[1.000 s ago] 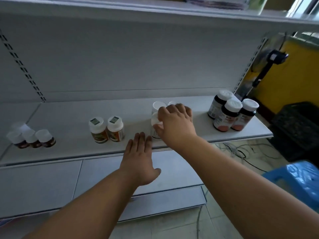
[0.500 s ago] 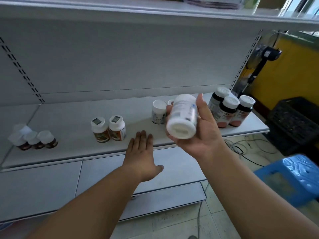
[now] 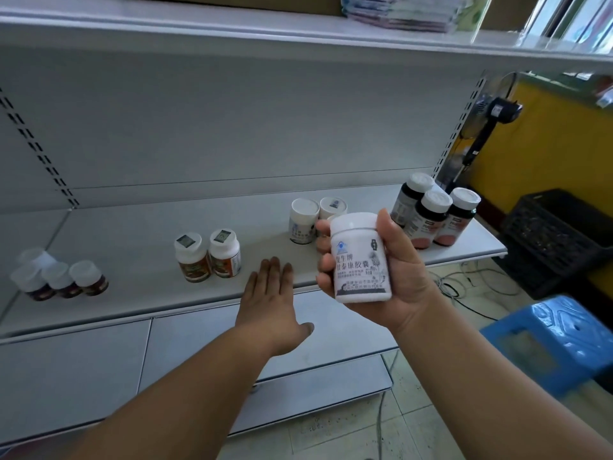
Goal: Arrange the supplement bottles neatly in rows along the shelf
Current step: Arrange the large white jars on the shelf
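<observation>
White supplement bottle (image 3: 360,257), round-bodied with a white screw cap, carries a white label printed with dark characters and a small blue emblem near the shoulder. It is held upright, raised off the shelf (image 3: 139,293) and in front of its front edge, label facing the camera.

Right hand (image 3: 391,277) grips this bottle: thumb up along its right side, fingers (image 3: 323,260) curled round the left side, base resting against the palm. Left hand (image 3: 268,307) lies palm down with fingers straight and pressed together, fingertips on the shelf's front edge, thumb spread to the side; it holds nothing.

Count on the shelf:
- Two matching white bottles (image 3: 302,220) stand upright behind the held one, just beside each other; a third cap edge may show behind the fingers, but this cannot be confirmed.
- Two white-capped bottles with orange-brown labels (image 3: 207,257) stand touching, left of centre.
- Three dark bottles with white caps (image 3: 431,215) cluster at the right end.
- Four small dark bottles with pale caps (image 3: 59,280) group at the far left, somewhat blurred.

Blue plastic stool (image 3: 557,340) and black crate (image 3: 557,237) stand on the floor to the right.
</observation>
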The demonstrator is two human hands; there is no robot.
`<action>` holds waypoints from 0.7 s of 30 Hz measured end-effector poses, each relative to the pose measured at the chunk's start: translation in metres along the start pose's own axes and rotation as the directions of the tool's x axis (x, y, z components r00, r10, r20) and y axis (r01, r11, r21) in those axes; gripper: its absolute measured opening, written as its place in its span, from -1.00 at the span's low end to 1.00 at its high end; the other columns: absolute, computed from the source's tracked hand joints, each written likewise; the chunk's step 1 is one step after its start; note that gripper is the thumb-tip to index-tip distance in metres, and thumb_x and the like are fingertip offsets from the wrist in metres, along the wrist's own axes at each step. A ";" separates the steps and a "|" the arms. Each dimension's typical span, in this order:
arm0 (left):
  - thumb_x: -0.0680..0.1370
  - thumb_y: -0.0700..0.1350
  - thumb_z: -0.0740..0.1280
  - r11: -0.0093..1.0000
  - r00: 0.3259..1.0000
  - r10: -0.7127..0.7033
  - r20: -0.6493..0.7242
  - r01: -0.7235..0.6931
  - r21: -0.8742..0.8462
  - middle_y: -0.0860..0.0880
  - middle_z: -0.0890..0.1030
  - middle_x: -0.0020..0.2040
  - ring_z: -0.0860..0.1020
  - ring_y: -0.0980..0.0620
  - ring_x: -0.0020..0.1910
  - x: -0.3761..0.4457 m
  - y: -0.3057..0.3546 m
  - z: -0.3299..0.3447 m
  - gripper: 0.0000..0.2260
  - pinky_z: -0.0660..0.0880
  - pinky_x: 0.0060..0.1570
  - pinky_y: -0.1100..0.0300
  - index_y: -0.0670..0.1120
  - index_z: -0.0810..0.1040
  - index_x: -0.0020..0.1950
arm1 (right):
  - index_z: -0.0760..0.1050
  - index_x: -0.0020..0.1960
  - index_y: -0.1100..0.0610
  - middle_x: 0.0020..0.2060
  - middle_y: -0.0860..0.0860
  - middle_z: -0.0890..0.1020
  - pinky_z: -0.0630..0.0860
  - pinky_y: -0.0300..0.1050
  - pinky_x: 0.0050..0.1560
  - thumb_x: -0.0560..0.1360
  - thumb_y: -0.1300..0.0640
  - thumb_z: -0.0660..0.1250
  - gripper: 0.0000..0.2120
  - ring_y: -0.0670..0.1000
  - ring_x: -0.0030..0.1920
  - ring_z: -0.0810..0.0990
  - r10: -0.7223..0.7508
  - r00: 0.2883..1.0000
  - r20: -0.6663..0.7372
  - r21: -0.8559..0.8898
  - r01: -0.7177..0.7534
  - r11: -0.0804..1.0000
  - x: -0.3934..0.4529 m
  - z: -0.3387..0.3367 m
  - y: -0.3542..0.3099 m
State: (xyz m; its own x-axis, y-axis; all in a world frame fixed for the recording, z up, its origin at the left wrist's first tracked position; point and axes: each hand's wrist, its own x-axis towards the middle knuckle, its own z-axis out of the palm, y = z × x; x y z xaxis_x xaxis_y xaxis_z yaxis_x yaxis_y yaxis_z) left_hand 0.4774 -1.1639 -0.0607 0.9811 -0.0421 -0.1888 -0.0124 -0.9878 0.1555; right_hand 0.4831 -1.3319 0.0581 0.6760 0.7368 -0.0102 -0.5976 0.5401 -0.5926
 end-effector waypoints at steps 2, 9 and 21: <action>0.50 0.37 0.21 1.000 1.000 0.002 -0.006 -0.002 -0.009 -0.10 -0.42 0.57 -0.42 -0.08 0.54 0.001 0.000 0.000 -0.01 -0.35 0.52 -0.02 -0.05 -0.40 0.57 | 0.50 0.19 0.30 -0.05 0.16 0.51 0.60 0.05 -0.10 0.25 -0.14 0.57 -0.30 0.12 -0.16 0.62 0.030 0.999 -0.026 0.007 -0.030 1.000 -0.001 0.001 0.003; 0.49 0.39 0.18 0.999 0.999 0.039 -0.021 -0.039 -0.032 -0.07 -0.43 0.57 -0.45 -0.07 0.52 0.006 -0.005 0.007 -0.05 -0.35 0.51 -0.03 0.04 -0.35 0.59 | 0.42 0.27 0.28 0.06 0.27 0.59 0.53 0.19 0.12 0.33 0.00 0.52 -0.37 0.27 0.04 0.61 0.066 0.998 0.003 -0.075 -0.065 0.995 -0.006 0.002 0.007; 0.51 0.37 0.18 0.999 0.999 0.030 -0.034 -0.031 -0.022 -0.10 -0.41 0.57 -0.42 -0.08 0.54 0.005 -0.004 0.008 -0.04 -0.32 0.53 -0.04 -0.03 -0.37 0.59 | 0.41 0.28 0.31 -0.07 0.22 0.55 0.52 0.22 0.06 0.33 -0.07 0.49 -0.32 0.23 -0.08 0.61 0.052 0.996 -0.073 -0.081 -0.058 0.995 -0.006 0.004 0.012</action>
State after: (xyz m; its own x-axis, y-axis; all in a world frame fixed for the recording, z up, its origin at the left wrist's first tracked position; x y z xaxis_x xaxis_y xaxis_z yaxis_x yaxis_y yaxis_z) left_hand 0.4807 -1.1608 -0.0696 0.9863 -0.0664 -0.1512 -0.0382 -0.9825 0.1821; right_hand 0.4702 -1.3287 0.0540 0.6736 0.7322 -0.1003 -0.5992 0.4616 -0.6542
